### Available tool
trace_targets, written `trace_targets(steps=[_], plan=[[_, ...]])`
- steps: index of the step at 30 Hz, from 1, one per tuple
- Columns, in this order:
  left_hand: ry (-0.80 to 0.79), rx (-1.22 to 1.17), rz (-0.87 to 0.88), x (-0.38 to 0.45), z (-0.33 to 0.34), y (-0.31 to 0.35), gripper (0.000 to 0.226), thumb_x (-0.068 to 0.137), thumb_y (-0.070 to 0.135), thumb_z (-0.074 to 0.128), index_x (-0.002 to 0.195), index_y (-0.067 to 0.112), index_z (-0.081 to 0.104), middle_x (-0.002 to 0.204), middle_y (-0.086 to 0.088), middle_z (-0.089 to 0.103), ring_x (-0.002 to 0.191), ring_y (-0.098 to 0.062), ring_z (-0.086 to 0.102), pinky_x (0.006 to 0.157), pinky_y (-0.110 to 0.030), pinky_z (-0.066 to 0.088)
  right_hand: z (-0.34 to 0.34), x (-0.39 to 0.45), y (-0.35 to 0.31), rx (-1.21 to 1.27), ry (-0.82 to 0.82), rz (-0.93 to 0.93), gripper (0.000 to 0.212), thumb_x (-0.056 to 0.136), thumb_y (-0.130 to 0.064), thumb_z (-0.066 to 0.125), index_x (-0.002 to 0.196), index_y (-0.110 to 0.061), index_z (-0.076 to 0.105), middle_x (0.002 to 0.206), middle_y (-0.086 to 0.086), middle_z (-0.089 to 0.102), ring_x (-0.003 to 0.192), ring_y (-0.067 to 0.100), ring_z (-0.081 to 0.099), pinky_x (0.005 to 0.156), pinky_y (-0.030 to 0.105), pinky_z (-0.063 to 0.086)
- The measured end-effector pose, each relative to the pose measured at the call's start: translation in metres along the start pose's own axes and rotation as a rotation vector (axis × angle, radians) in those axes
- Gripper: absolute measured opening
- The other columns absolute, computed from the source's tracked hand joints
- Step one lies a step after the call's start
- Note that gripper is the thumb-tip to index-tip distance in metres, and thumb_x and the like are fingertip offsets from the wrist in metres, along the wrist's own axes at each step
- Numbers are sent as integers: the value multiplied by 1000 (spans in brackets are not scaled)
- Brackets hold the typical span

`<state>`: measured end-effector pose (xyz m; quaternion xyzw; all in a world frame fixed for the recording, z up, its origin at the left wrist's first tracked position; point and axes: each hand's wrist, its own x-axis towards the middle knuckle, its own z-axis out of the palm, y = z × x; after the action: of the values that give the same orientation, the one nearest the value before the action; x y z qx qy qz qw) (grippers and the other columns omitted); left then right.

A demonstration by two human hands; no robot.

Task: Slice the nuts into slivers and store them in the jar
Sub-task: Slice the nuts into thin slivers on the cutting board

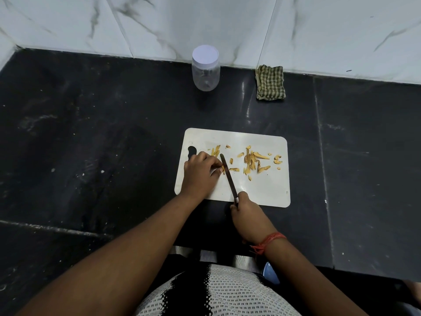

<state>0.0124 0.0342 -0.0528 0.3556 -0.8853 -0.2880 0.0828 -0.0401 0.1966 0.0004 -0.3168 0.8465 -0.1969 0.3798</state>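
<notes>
Because the dark polished stone counter [114, 133] gives a flat base, the white rounded plastic cutting board [262, 192] lies near its front edge, within easy reach. Well behind it the clear plastic jar with its white lid [205, 68] stands closed, probably awaiting the slivers. A left hand [200, 172] pinches a nut piece on the board, steadying it just beside the slim dark knife [228, 176], whose handle the right hand [248, 215] grips. Pale yellow-brown nut slivers [250, 161] lie scattered right of the blade.

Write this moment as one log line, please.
step: slicing | left hand: pinning nut | right hand: knife | slivers: on board | jar: lidded, empty
</notes>
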Motion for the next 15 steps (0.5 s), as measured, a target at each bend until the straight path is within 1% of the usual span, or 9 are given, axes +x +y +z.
trace_targets(steps=[3,6,10,15], plan=[[7,0,-14,0,1,-1,10,91,32,69,101,28,71,104,8,57,103,-16,49,90,-32,31,3,1,-1,-7,8,-9,9,100,-13,41,93,-10,37,79,5,53,65,20,49,57,32,33],[19,-1,-26,0,3,0,8,91,31,69,97,27,72,101,9,55,101,-15,48,88,-31,29,6,3,2,-31,2,-5,8,99,-10,39,92,-10,36,71,1,50,59,15,46,53,32,32],[20,-23,-53,1,3,0,6,90,29,69,93,26,73,98,13,51,101,-15,47,89,-30,28,10,8,2,-100,-6,10,7,97,-3,38,94,-9,35,67,0,47,54,11,44,44,25,28],[21,-31,-70,3,4,3,7,90,28,69,91,25,74,101,9,59,102,-17,49,89,-32,31,14,13,-3,-129,-1,60,12,93,1,35,97,-9,32,67,1,45,54,13,43,45,27,28]])
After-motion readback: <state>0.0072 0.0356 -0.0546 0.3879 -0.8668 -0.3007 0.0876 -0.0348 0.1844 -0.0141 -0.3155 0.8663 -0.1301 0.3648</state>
